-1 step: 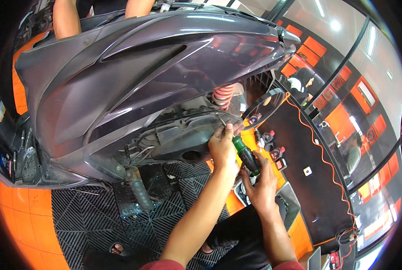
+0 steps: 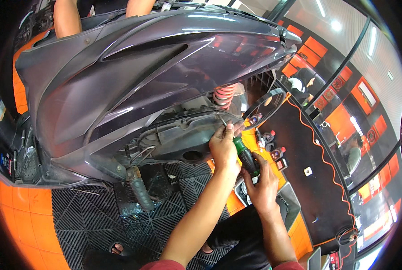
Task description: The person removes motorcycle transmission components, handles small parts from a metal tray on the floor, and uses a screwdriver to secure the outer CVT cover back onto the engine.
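A screwdriver (image 2: 247, 157) with a green and black handle points up into the dark plastic housing (image 2: 174, 137) low on the grey scooter body (image 2: 156, 67). My left hand (image 2: 223, 144) is closed at its shaft end, thumb and fingers pinched near the housing's edge. Lower and to the right, my right hand (image 2: 261, 184) wraps round the handle. Just above the housing sit a red coil spring (image 2: 223, 94) and, to the right, a black belt (image 2: 268, 96) hanging in a loop.
Another person's bare limbs (image 2: 65, 20) show at top left. Bottles (image 2: 268, 137) and a black counter (image 2: 318, 193) with an orange hose (image 2: 320, 146) stand at right; people (image 2: 302, 83) are behind glass. A ribbed black mat (image 2: 88, 216) lies on orange flooring (image 2: 20, 216).
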The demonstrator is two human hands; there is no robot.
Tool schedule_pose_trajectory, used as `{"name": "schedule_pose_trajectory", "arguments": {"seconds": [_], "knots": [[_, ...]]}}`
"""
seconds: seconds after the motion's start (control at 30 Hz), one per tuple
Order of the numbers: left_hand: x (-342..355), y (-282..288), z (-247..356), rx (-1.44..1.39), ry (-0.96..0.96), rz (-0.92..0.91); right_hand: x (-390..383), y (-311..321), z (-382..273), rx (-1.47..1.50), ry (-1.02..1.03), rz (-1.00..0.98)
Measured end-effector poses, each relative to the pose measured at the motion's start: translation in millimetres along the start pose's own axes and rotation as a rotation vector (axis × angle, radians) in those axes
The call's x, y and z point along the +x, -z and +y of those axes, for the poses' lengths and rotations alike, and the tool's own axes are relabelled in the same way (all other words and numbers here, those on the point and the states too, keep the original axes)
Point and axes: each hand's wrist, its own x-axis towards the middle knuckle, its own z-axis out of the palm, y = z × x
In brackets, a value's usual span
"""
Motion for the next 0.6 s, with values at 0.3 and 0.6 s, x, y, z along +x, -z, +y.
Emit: {"name": "schedule_pose_trajectory", "arguments": {"seconds": [0.3, 0.6], "knots": [[0.6, 0.0, -1.0, 0.036, -0.034, 0.0, 1.4, -3.1, -3.9, 0.551, -0.531, -0.094], [-0.2, -2.5, 0.5, 0.024, -0.013, -0.016, 6.4, 6.7, 19.7, 0.97, -0.967, -0.329]]}}
